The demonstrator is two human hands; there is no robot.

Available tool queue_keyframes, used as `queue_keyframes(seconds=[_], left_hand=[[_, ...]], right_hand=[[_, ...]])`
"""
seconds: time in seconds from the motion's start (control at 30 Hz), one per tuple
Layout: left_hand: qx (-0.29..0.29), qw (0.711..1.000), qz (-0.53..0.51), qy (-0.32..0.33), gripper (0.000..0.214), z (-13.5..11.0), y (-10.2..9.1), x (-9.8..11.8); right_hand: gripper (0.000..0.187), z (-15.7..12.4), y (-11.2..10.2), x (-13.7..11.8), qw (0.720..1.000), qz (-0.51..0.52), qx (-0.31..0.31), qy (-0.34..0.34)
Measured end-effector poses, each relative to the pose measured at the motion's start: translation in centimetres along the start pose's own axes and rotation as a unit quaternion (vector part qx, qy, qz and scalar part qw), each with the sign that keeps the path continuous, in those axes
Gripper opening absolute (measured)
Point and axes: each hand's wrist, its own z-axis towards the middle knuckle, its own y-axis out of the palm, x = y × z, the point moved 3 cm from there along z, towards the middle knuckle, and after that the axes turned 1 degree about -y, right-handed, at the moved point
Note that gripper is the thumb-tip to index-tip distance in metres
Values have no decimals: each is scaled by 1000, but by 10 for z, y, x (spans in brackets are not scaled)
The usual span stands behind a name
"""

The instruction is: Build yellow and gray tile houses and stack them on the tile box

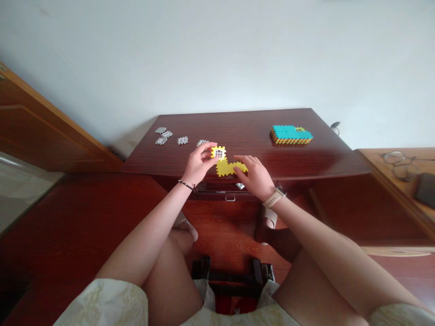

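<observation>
My left hand (199,162) pinches a small yellow square tile with a white window insert (218,153), held upright at the edge of a flat piece of joined yellow toothed tiles (228,168) lying on the dark wooden desk (244,136). My right hand (255,175) rests on the flat yellow piece, fingers pressed down on its right side. A beige watch sits on my right wrist and a thin dark bracelet on my left.
Several grey toothed tiles (166,136) lie at the desk's back left. A stack of tiles with a teal top (291,134) sits at the back right. Glasses (399,160) and a dark object (425,190) rest on a lighter side table at the right.
</observation>
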Motion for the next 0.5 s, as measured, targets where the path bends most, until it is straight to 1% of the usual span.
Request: queue_keyframes(seconds=[0.07, 0.17, 0.3, 0.4, 0.5], left_hand=[[-9, 1000, -10, 7, 49, -2, 11, 5], [-26, 1000, -10, 14, 47, -5, 25, 14], [-41, 999, 4, 10, 44, -7, 36, 20], [-39, 999, 3, -2, 43, -6, 40, 21], [-32, 999, -7, -16, 40, -5, 41, 21]], right_hand=[[40, 6, -2, 3, 994, 105, -3, 18], [42, 14, -1, 7, 971, 233, -6, 54], [41, 20, 4, 15, 945, 314, 10, 91], [43, 22, 9, 20, 925, 362, 5, 115], [44, 23, 11, 22, 915, 381, 3, 134]])
